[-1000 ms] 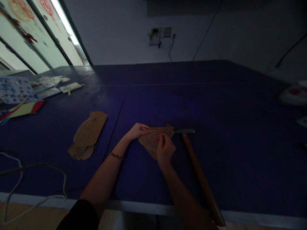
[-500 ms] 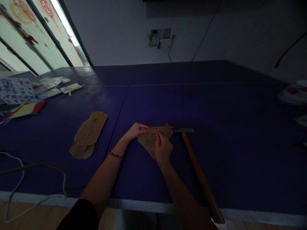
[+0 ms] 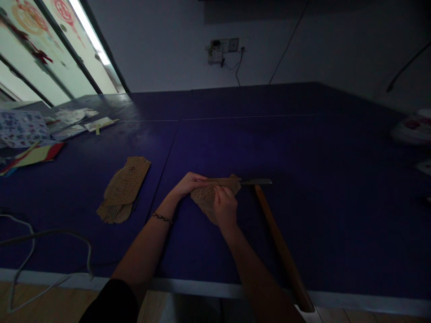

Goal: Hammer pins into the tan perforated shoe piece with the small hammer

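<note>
A brown piece pierced with many small holes (image 3: pixel 204 194), like leather or stiff card, lies before me on the blue tabletop. My left hand (image 3: pixel 191 183) grips its upper left edge, thumb and fingers pressed together. Over its middle, my right hand (image 3: pixel 225 204) is closed in a pinch at the pierced surface; whatever is between the fingertips is too small to make out. A flat metal blade (image 3: pixel 257 181) sticks out to the right from the piece's upper edge. Just below the blade, a long wooden handle (image 3: pixel 279 242) slants down to the table's front edge.
More brown pierced pieces (image 3: pixel 126 188) lie stacked on the left. Farther left are papers and a red-and-yellow folder (image 3: pixel 40 153), with a patterned bag (image 3: pixel 23 128) behind. A looped cable (image 3: pixel 67 232) hangs over the front left edge. A blurred whitish object (image 3: pixel 412 128) sits far right.
My right hand has shifted slightly left across the brown piece, still pinched. The left hand keeps its hold, and the blade and handle lie as before.
</note>
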`<action>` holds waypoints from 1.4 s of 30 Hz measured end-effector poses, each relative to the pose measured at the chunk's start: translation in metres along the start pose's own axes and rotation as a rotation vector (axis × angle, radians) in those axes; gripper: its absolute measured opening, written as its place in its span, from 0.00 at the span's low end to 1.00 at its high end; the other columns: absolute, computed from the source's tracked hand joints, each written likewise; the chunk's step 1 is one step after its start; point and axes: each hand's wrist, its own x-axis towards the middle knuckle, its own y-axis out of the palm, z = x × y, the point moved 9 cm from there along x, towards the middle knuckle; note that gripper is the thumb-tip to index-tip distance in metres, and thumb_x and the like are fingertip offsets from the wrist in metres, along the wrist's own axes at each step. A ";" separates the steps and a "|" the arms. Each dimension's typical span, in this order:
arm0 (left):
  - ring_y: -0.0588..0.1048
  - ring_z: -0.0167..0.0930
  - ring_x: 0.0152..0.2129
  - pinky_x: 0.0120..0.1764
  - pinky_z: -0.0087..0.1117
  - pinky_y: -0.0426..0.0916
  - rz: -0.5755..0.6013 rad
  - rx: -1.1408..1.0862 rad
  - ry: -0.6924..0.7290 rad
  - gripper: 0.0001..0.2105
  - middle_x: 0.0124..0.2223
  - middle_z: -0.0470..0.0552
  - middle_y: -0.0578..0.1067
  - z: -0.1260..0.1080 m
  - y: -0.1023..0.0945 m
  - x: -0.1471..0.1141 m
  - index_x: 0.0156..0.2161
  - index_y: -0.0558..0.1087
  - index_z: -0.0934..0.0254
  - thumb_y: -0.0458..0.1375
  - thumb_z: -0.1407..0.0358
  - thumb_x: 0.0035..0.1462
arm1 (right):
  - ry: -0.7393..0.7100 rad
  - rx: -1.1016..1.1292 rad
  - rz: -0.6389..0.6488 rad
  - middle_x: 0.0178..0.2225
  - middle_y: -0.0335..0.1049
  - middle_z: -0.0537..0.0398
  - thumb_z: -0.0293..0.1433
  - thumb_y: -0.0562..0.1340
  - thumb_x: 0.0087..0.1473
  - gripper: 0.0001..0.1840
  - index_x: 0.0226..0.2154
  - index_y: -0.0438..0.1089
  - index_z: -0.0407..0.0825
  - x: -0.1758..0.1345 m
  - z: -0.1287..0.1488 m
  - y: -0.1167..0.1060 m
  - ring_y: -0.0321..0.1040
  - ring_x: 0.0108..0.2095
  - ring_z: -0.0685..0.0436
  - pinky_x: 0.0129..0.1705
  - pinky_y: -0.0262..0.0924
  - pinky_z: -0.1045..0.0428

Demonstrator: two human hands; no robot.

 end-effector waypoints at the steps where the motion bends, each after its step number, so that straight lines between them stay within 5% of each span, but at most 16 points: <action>1: 0.73 0.26 0.23 0.30 0.26 0.66 0.004 0.003 -0.006 0.10 0.28 0.49 0.77 0.001 0.000 0.000 0.32 0.76 0.67 0.63 0.69 0.38 | 0.007 -0.002 0.001 0.27 0.68 0.48 0.30 0.45 0.57 0.19 0.32 0.70 0.43 0.001 -0.001 0.000 0.66 0.32 0.45 0.36 0.62 0.50; 7: 0.72 0.24 0.21 0.28 0.24 0.66 0.011 0.034 -0.033 0.09 0.26 0.47 0.77 0.003 0.001 0.001 0.31 0.76 0.67 0.62 0.69 0.39 | 0.097 0.009 0.003 0.28 0.68 0.48 0.30 0.50 0.55 0.15 0.40 0.67 0.41 0.004 0.000 -0.016 0.66 0.30 0.45 0.35 0.62 0.51; 13: 0.72 0.25 0.20 0.26 0.25 0.66 -0.017 0.024 -0.050 0.10 0.25 0.48 0.76 0.005 -0.002 0.003 0.32 0.76 0.68 0.62 0.69 0.39 | 0.201 -0.172 0.068 0.32 0.68 0.48 0.32 0.53 0.52 0.11 0.36 0.66 0.46 -0.021 -0.018 -0.092 0.65 0.32 0.44 0.36 0.60 0.49; 17: 0.72 0.25 0.20 0.27 0.26 0.66 -0.019 0.015 -0.041 0.10 0.25 0.48 0.77 0.006 -0.003 0.004 0.33 0.76 0.68 0.62 0.69 0.39 | 0.352 -0.619 0.395 0.31 0.65 0.41 0.35 0.56 0.47 0.15 0.35 0.64 0.42 -0.056 -0.068 -0.119 0.64 0.31 0.37 0.32 0.58 0.45; 23: 0.71 0.24 0.19 0.28 0.26 0.66 -0.022 0.011 -0.052 0.07 0.24 0.47 0.76 0.004 -0.002 0.004 0.29 0.76 0.68 0.62 0.70 0.39 | 0.479 -0.671 0.650 0.27 0.65 0.44 0.34 0.54 0.48 0.09 0.28 0.61 0.44 -0.065 -0.101 -0.110 0.66 0.28 0.40 0.28 0.56 0.50; 26: 0.72 0.25 0.20 0.28 0.26 0.66 -0.038 -0.001 -0.048 0.07 0.24 0.48 0.76 0.002 -0.002 0.003 0.28 0.76 0.68 0.62 0.70 0.39 | 0.546 -0.569 0.681 0.22 0.64 0.48 0.34 0.53 0.47 0.07 0.23 0.58 0.48 -0.052 -0.111 -0.105 0.66 0.24 0.42 0.25 0.55 0.51; 30: 0.72 0.25 0.19 0.26 0.25 0.66 -0.085 -0.015 -0.028 0.07 0.24 0.48 0.76 -0.002 -0.005 0.003 0.28 0.76 0.68 0.62 0.71 0.38 | 0.656 -0.311 0.497 0.16 0.62 0.54 0.34 0.55 0.45 0.09 0.19 0.53 0.52 -0.042 -0.109 -0.123 0.62 0.19 0.46 0.22 0.54 0.52; 32: 0.71 0.24 0.18 0.25 0.25 0.66 -0.108 -0.013 -0.017 0.07 0.23 0.48 0.76 -0.003 -0.007 0.003 0.28 0.76 0.68 0.62 0.71 0.37 | 0.743 -0.109 0.408 0.14 0.59 0.58 0.41 0.53 0.47 0.13 0.19 0.54 0.52 -0.052 -0.099 -0.134 0.59 0.15 0.48 0.19 0.53 0.53; 36: 0.72 0.25 0.18 0.25 0.26 0.66 -0.114 0.009 -0.009 0.09 0.23 0.49 0.76 -0.007 -0.008 0.002 0.30 0.76 0.68 0.62 0.70 0.38 | 0.859 0.404 0.429 0.14 0.57 0.61 0.51 0.49 0.48 0.21 0.27 0.60 0.51 -0.087 -0.061 -0.129 0.54 0.12 0.51 0.12 0.46 0.55; 42: 0.72 0.26 0.18 0.24 0.26 0.66 -0.146 0.069 0.011 0.09 0.24 0.50 0.76 -0.015 -0.006 0.002 0.29 0.76 0.69 0.62 0.70 0.37 | 0.824 0.461 0.473 0.16 0.62 0.56 0.52 0.52 0.46 0.23 0.27 0.64 0.50 -0.101 -0.030 -0.104 0.58 0.15 0.50 0.12 0.48 0.56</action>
